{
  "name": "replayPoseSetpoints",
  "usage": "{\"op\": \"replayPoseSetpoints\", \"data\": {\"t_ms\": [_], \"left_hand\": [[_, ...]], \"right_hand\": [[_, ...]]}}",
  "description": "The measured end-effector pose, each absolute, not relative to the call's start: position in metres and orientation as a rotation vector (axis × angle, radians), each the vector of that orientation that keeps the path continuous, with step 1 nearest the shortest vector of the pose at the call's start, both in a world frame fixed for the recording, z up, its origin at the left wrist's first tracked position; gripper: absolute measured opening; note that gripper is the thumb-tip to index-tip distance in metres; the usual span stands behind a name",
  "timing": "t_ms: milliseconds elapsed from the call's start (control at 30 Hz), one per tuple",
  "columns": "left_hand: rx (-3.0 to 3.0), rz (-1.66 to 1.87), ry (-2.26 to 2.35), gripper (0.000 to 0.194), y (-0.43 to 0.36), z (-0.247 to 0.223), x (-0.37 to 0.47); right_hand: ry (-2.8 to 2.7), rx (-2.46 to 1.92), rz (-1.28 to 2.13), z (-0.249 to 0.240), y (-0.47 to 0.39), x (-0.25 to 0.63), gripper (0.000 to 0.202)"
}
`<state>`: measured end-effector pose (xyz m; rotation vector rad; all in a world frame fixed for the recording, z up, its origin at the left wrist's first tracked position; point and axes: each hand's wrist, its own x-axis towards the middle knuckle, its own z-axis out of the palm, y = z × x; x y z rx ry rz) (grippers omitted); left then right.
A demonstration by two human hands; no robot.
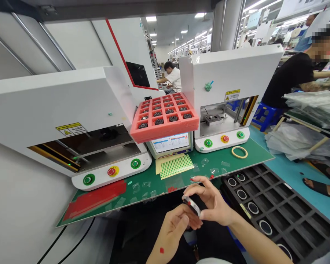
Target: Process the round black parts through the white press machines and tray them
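- Holding a small round part (191, 207) across its width, your right hand (216, 204) has the thumb at its lower end and a fingertip at its upper end, the grip no wider than the part.
- Your left hand (176, 223) is just beneath and to the left, fingers bent; they pass behind the part, so I cannot tell whether they grip it or are only near.
- You have the part tilted, nearly side-on to view, in front of the near edge of the green table (209, 161).
- On your left wrist is a red patch (161, 250).
- To your right, a black tray (276, 197) has round pieces with pale rings (253, 208) in several compartments.
- Ahead of you, a pink foam tray (167, 132) carries rows of black round pieces (173, 118) above a lit screen (170, 143).
- Before the screen lies a sheet of green dots (177, 167); a red sheet (95, 201) lies to your left and a yellow ring (239, 152) to your right.
- Two white machines (231, 75) flank the screen.
- Beyond the right one, a co-worker in black (290, 79) sits on a blue stool (266, 115).
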<state>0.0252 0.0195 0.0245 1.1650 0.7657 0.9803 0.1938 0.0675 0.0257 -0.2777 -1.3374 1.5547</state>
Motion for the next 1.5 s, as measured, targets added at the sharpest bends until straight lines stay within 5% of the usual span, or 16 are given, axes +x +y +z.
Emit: {"op": "replayPoseSetpoints", "data": {"t_ms": [433, 833, 1133, 1500], "left_hand": [[0.722, 1.103, 0.682, 0.035, 0.017, 0.030, 0.027], [1.128, 1.427, 1.229, 0.025, 0.001, 0.040, 0.031], [1.440, 1.517, 1.359, 0.005, -0.004, 0.042, 0.033], [1.583, 1.538, 1.378, 0.008, -0.007, 0.043, 0.030]], "right_hand": [[-1.622, -0.404, 1.389, 0.018, 0.046, 0.193, 0.070], [-1.592, -0.610, 1.009, 0.029, 0.034, 0.190, 0.044], [-1.508, -0.582, 0.903, 0.035, 0.027, 0.191, 0.046], [-1.528, -0.605, 0.799, 0.036, 0.027, 0.190, 0.046]]}}
